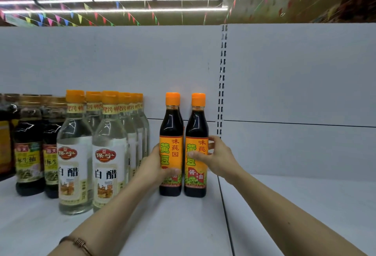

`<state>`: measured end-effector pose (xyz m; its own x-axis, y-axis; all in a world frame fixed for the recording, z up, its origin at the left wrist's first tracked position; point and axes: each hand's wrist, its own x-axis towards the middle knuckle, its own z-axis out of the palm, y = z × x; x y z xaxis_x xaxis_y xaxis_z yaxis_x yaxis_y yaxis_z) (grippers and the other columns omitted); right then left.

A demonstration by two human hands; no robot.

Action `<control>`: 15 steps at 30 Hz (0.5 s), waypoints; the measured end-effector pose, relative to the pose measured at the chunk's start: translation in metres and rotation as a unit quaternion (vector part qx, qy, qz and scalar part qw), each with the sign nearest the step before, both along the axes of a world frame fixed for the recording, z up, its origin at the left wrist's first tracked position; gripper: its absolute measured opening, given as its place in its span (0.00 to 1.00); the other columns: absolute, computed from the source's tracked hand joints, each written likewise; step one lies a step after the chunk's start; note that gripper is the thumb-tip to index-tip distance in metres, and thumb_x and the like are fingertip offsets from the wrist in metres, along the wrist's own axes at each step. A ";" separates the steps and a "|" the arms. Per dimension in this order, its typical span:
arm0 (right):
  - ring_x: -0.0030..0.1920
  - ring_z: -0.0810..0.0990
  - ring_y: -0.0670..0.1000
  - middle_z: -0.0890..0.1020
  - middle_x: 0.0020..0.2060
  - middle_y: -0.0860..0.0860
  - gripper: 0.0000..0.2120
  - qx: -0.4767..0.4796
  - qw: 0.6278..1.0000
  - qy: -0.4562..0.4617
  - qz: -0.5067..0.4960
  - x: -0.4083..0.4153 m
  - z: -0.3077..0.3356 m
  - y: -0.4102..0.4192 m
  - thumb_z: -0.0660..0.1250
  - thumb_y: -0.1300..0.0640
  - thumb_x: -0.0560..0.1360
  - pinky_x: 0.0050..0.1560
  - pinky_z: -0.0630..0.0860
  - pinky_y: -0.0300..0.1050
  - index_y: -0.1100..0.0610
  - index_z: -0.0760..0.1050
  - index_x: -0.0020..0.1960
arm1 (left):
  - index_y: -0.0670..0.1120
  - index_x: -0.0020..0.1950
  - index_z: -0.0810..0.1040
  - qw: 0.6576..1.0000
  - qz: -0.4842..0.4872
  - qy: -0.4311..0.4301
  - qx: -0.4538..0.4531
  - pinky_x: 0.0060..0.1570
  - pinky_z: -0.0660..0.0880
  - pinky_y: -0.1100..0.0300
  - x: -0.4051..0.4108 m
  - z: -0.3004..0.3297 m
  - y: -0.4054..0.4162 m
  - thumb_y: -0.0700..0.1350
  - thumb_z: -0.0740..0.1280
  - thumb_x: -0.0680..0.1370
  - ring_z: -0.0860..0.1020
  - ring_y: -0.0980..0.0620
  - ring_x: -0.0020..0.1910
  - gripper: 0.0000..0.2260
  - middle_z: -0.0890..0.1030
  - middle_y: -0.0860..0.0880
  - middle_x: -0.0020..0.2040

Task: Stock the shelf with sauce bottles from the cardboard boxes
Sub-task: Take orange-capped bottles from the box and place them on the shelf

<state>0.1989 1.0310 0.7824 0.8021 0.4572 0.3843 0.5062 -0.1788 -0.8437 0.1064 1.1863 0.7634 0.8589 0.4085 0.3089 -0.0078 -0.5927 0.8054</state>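
Two dark soy sauce bottles with orange caps and orange labels stand upright side by side on the white shelf (183, 225). My left hand (156, 166) grips the left sauce bottle (171, 129) around its label. My right hand (217, 158) wraps the right sauce bottle (197, 127) from the right side. Another bottle seems to stand right behind the left one, mostly hidden. No cardboard box is in view.
Rows of clear white vinegar bottles (109, 154) with orange caps stand to the left, and dark soy bottles (29, 150) beyond them. A slotted upright (222, 93) divides the back panel. The shelf section (305, 205) to the right is bare.
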 end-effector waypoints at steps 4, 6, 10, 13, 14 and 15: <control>0.51 0.76 0.45 0.78 0.58 0.49 0.29 -0.018 0.999 -0.024 -0.034 0.007 -0.003 0.005 0.73 0.50 0.72 0.40 0.72 0.32 0.57 0.67 0.68 | 0.48 0.70 0.65 1.000 0.002 0.008 -0.001 0.61 0.74 0.49 0.009 0.000 0.002 0.42 0.75 0.70 0.78 0.49 0.59 0.31 0.79 0.49 0.61; 0.51 0.76 0.45 0.79 0.59 0.50 0.27 -0.031 0.998 -0.037 -0.042 0.009 -0.003 0.006 0.72 0.50 0.73 0.44 0.72 0.34 0.57 0.69 0.67 | 0.48 0.70 0.64 1.000 0.003 0.015 -0.001 0.60 0.73 0.49 0.012 0.001 0.003 0.42 0.75 0.71 0.77 0.49 0.60 0.32 0.78 0.49 0.61; 0.49 0.77 0.45 0.80 0.56 0.49 0.22 -0.052 0.997 -0.050 -0.042 0.013 -0.003 0.007 0.71 0.49 0.74 0.46 0.73 0.37 0.55 0.72 0.64 | 0.48 0.71 0.62 1.000 -0.001 0.020 -0.001 0.61 0.73 0.48 0.016 0.001 0.006 0.42 0.75 0.71 0.77 0.48 0.61 0.33 0.77 0.48 0.63; 0.48 0.78 0.45 0.81 0.53 0.48 0.19 -0.056 0.996 -0.050 -0.038 0.016 -0.005 0.008 0.71 0.49 0.74 0.46 0.73 0.37 0.54 0.73 0.62 | 0.49 0.72 0.62 1.000 -0.010 0.020 -0.005 0.63 0.73 0.48 0.016 0.001 0.007 0.42 0.74 0.72 0.76 0.48 0.62 0.32 0.77 0.48 0.63; 0.48 0.78 0.45 0.80 0.51 0.46 0.19 -0.055 0.997 -0.050 -0.037 0.017 -0.005 0.008 0.71 0.49 0.74 0.46 0.74 0.37 0.54 0.73 0.62 | 0.49 0.72 0.62 1.000 -0.013 0.019 -0.005 0.63 0.72 0.48 0.017 0.001 0.007 0.42 0.74 0.72 0.76 0.48 0.62 0.32 0.77 0.49 0.63; 0.49 0.78 0.45 0.79 0.50 0.46 0.19 -0.051 0.997 -0.049 -0.038 0.018 -0.005 0.009 0.71 0.49 0.74 0.47 0.74 0.38 0.54 0.73 0.62 | 0.49 0.72 0.61 1.000 -0.015 0.020 -0.005 0.63 0.72 0.48 0.017 0.001 0.008 0.42 0.74 0.72 0.76 0.48 0.61 0.32 0.77 0.49 0.63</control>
